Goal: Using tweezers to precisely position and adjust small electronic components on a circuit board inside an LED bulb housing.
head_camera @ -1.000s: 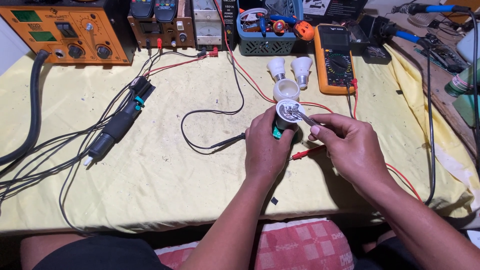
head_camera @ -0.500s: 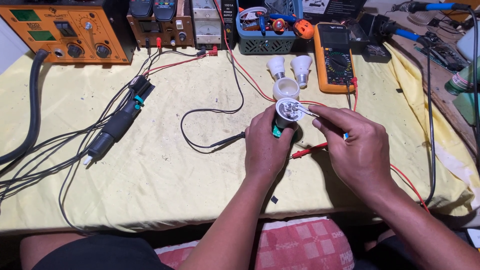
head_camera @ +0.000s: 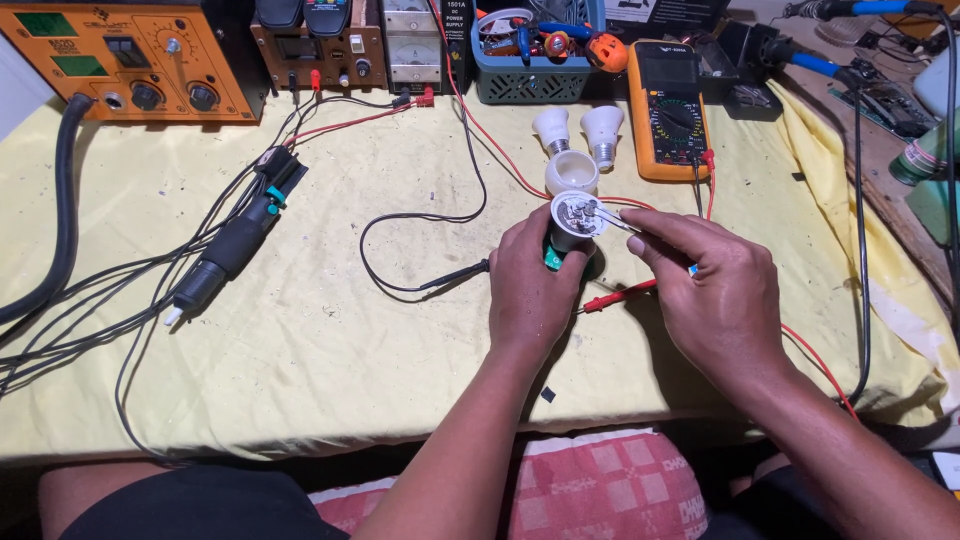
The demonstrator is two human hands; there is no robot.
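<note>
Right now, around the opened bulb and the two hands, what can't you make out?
- Head view: the opened bulb's lower body, hidden by the left hand.
- Head view: the parts on its round board, too small to tell apart.
- Head view: the tweezers' handle, hidden inside the right hand.
- Head view: the red probe's lead, hidden under the right hand.

Bright even overhead light, soft shadows, sharp focus, slight edge distortion

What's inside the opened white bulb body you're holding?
Inside the opened white bulb body, gripped by the left hand, a round grey board shows. The right hand holds metal tweezers on it; deeper parts are hidden.
</note>
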